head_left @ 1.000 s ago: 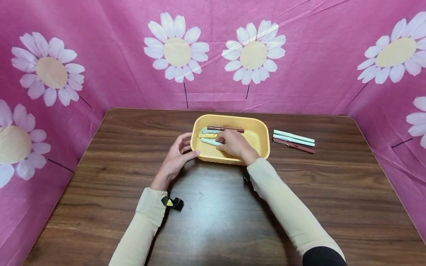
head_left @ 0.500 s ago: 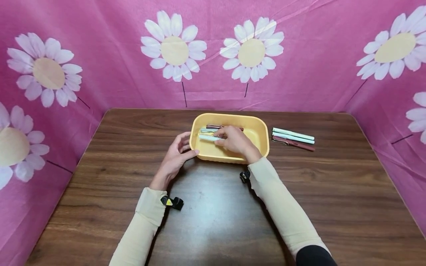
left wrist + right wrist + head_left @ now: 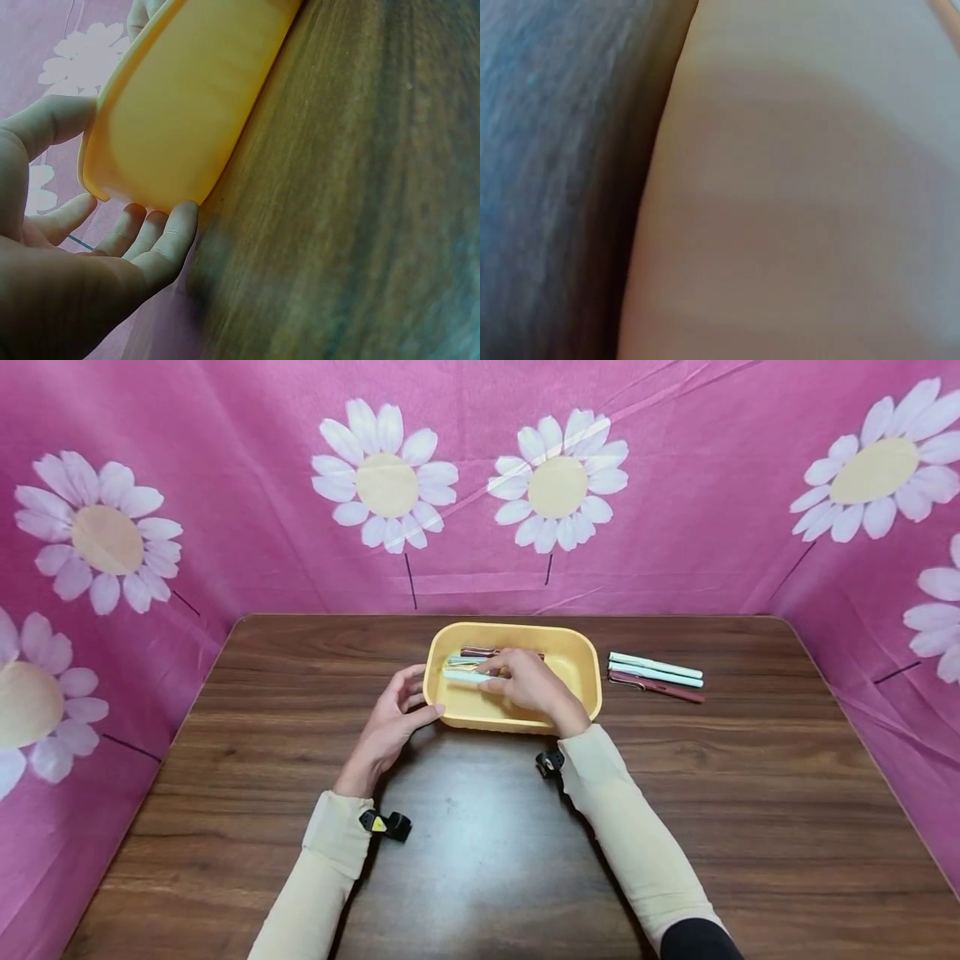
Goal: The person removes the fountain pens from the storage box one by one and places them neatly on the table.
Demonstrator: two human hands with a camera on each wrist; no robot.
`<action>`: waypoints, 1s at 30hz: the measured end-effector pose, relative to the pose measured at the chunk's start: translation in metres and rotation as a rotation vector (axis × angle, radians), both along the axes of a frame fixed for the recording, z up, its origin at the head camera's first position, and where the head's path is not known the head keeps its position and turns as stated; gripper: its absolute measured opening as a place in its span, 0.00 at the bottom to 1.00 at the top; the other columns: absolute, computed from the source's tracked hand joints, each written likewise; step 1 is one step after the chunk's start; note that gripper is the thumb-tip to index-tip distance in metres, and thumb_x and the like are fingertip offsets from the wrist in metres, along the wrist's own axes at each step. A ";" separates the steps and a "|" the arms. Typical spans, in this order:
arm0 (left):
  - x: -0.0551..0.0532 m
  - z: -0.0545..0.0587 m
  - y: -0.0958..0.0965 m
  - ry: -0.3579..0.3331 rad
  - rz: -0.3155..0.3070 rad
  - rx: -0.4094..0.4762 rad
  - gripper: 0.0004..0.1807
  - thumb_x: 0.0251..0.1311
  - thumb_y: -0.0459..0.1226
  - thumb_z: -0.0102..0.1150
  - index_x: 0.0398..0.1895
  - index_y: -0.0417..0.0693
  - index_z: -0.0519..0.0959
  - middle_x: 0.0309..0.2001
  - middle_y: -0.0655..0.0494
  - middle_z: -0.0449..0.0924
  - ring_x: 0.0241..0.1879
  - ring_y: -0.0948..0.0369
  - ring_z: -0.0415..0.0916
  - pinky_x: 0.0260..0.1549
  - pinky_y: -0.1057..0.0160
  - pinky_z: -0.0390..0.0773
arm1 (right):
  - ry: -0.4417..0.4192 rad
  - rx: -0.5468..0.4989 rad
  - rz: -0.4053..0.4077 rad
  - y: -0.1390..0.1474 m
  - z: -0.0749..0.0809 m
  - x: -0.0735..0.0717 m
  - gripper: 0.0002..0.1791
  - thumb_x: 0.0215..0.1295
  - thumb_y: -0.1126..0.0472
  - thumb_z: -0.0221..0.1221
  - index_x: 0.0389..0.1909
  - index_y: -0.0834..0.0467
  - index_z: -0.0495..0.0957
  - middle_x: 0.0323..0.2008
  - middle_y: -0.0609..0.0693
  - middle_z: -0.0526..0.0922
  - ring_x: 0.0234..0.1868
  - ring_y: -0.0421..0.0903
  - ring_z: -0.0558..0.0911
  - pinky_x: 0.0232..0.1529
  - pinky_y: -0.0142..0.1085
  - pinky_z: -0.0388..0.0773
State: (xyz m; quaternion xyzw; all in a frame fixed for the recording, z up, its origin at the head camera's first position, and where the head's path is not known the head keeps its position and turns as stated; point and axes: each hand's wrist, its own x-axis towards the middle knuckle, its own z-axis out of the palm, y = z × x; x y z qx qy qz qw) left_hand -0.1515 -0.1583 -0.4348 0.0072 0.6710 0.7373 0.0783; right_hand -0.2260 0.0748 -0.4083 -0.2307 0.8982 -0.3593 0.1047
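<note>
A yellow plastic box (image 3: 517, 724) stands on the wooden table in the head view, several pens lying inside it. My left hand (image 3: 392, 720) holds its left end, thumb at the front corner and fingers round the side. The left wrist view shows fingertips (image 3: 180, 225) against the box wall (image 3: 172, 127). Inside the box, my right hand (image 3: 528, 683) pinches a pale blue pen (image 3: 465, 677) between thumb and fingers. Behind that pen lie a yellow pen (image 3: 467, 667), a light blue one (image 3: 463, 659) and a dark red one (image 3: 480, 652), partly covered by the hand.
Right of the box, a pale green pen (image 3: 656, 663), a light blue pen (image 3: 663, 674) and a dark red pen (image 3: 667, 689) lie side by side on the table (image 3: 465, 843). A pink flowered cloth (image 3: 480, 568) hangs behind. The right wrist view is a blurred close-up.
My right hand has shifted the pale blue pen slightly back toward the other pens in the box. The left hand keeps its place on the box; the head view has moved a little.
</note>
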 end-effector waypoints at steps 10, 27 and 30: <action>0.000 0.000 0.001 0.002 0.012 -0.002 0.40 0.58 0.24 0.63 0.74 0.40 0.59 0.66 0.33 0.67 0.64 0.42 0.68 0.50 0.66 0.77 | 0.032 0.004 0.005 0.017 0.005 0.001 0.15 0.65 0.59 0.68 0.52 0.57 0.87 0.49 0.55 0.85 0.43 0.50 0.79 0.49 0.45 0.75; 0.001 0.000 0.001 0.009 0.004 -0.001 0.40 0.59 0.24 0.63 0.75 0.40 0.59 0.66 0.32 0.67 0.64 0.42 0.68 0.50 0.66 0.78 | 0.170 -0.157 0.027 0.054 0.012 0.000 0.13 0.62 0.66 0.69 0.48 0.63 0.86 0.39 0.55 0.86 0.39 0.50 0.78 0.42 0.43 0.75; 0.001 -0.001 0.000 0.012 0.005 0.000 0.40 0.59 0.24 0.63 0.75 0.40 0.59 0.66 0.31 0.67 0.64 0.42 0.68 0.50 0.67 0.77 | 0.209 -0.157 0.021 0.060 0.016 0.000 0.12 0.61 0.65 0.70 0.46 0.62 0.87 0.37 0.54 0.86 0.37 0.49 0.78 0.40 0.42 0.74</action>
